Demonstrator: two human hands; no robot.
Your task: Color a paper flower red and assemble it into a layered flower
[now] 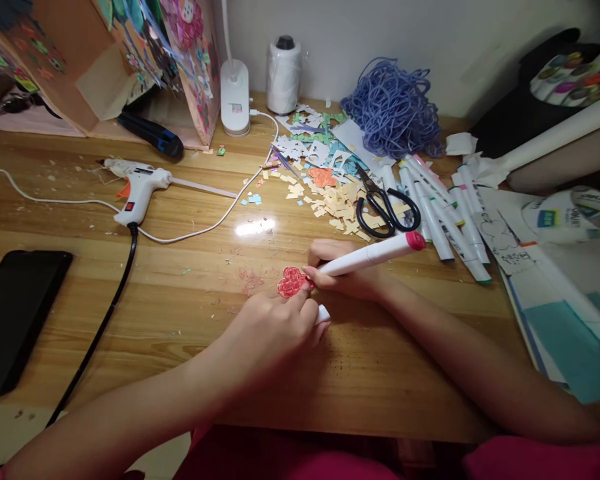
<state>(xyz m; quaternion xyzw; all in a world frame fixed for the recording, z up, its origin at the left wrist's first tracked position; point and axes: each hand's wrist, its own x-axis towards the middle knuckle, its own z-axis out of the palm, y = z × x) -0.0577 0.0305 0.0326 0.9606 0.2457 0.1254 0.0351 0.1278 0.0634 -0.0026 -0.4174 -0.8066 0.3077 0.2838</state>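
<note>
A small red cutout with rounded lobes and pale lines [293, 282] lies on the wooden table [195, 320]. My left hand [283, 323] is closed, its index finger pressing on the cutout's near right edge. A white marker cap [323, 315] pokes out from its curled fingers. In my right hand [343, 270] is a white marker [370, 257], gripped like a pen. The marker's pinkish-red end points up and right; its tip is hidden by my fingers at the cutout's right edge. Reddish specks surround the cutout.
Black-handled scissors [387, 207] lie among paper scraps [325, 190], beside several markers [437, 207]. Behind sit blue cord [393, 107] and a thread spool [284, 77]. At left are a glue gun [143, 190], a utility knife [153, 133], a phone [20, 313] and cables [115, 293].
</note>
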